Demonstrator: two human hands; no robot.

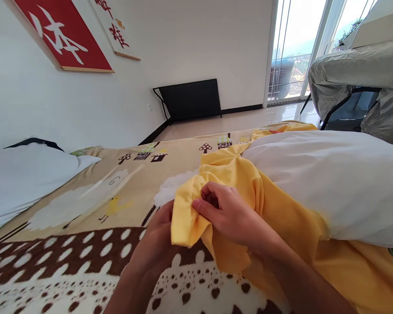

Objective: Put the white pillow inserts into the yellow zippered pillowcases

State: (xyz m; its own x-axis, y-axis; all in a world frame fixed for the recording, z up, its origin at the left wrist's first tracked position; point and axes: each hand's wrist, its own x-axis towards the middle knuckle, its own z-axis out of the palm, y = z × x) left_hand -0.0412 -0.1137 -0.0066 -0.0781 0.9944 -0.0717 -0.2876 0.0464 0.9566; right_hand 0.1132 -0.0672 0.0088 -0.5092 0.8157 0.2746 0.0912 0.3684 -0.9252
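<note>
Near the middle of the view, a yellow pillowcase hangs bunched between my hands, its stitched hem folded over. My right hand is closed, thumb and fingers pinching the gathered cloth just behind the hem. On the other side of that edge, my left hand grips the cloth from behind; most of its fingers are hidden by the fabric. The yellow cloth runs right, alongside and below a plump white pillow. How far the pillow sits inside the cloth I cannot tell.
Beneath everything lies a beige and brown patterned blanket. Another white pillow rests at the left. Beyond the bed, a black panel leans on the wall. A covered grey piece of furniture stands at the right, by the glass door.
</note>
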